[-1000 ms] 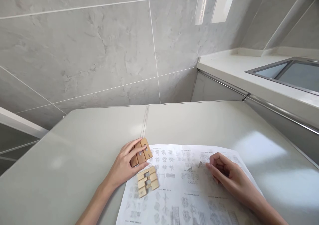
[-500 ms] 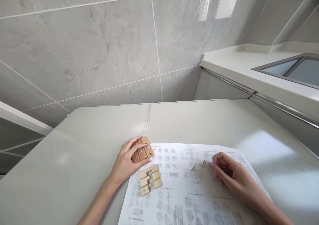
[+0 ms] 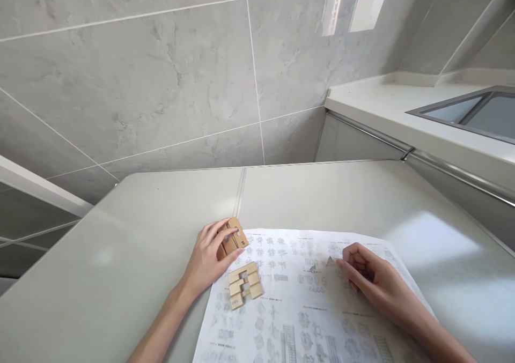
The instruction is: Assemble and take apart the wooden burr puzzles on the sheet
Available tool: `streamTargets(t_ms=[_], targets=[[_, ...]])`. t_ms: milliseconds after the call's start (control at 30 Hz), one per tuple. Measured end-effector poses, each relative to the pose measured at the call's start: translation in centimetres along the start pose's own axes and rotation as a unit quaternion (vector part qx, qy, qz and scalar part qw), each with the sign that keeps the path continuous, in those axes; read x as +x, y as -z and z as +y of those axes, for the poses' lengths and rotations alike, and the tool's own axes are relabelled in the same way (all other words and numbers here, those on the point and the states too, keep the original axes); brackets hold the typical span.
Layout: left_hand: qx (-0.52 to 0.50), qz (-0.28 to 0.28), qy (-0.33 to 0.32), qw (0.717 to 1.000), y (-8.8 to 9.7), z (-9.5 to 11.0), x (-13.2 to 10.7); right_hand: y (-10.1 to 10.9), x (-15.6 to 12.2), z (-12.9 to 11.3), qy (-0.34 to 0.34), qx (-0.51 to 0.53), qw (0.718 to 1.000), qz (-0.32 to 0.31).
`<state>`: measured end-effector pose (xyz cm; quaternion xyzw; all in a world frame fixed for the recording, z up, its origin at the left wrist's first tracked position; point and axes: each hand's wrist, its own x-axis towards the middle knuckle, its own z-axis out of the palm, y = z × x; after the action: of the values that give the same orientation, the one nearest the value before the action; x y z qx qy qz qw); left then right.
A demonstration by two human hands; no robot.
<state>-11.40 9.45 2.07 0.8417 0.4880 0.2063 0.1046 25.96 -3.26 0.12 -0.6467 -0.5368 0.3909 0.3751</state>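
Note:
My left hand (image 3: pixel 209 258) is curled around a small group of wooden puzzle bars (image 3: pixel 235 238) at the upper left corner of a printed sheet (image 3: pixel 306 304), thumb and fingers gripping them. Just below it, a second cluster of notched wooden bars (image 3: pixel 244 284) lies on the sheet, untouched. My right hand (image 3: pixel 368 277) rests on the right side of the sheet with its fingers loosely curled under; nothing shows in it.
The sheet with printed diagrams lies on a pale grey table (image 3: pixel 140 229) with a seam down its middle. A grey tiled wall (image 3: pixel 161 73) stands behind. A white counter (image 3: pixel 386 105) with a sunken steel sink (image 3: pixel 470 113) is at the right.
My left hand has tilted the gripped wooden bars slightly. The view has shifted a little; my right hand stays where it was.

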Motion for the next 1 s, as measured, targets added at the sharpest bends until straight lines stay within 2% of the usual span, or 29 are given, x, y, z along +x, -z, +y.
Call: streamTargets(t_ms=[267,600,800,1000], targets=[[0.015,0.004,0.004,1.0,-0.06,-0.13,-0.28,-0.15,0.09,0.29,-0.004,0.01,1.0,-0.014],[0.003,0.018,0.001,1.0,0.17,-0.42,-0.25,-0.33,0.15,0.18,0.011,0.022,1.0,0.002],[0.008,0.03,0.005,0.999,0.32,-0.01,-0.16,0.23,0.44,0.1,0.022,0.014,0.999,-0.035],[0.029,0.027,0.0,0.999,0.51,0.49,0.03,0.3,0.38,0.29,0.025,0.018,0.999,-0.034]])
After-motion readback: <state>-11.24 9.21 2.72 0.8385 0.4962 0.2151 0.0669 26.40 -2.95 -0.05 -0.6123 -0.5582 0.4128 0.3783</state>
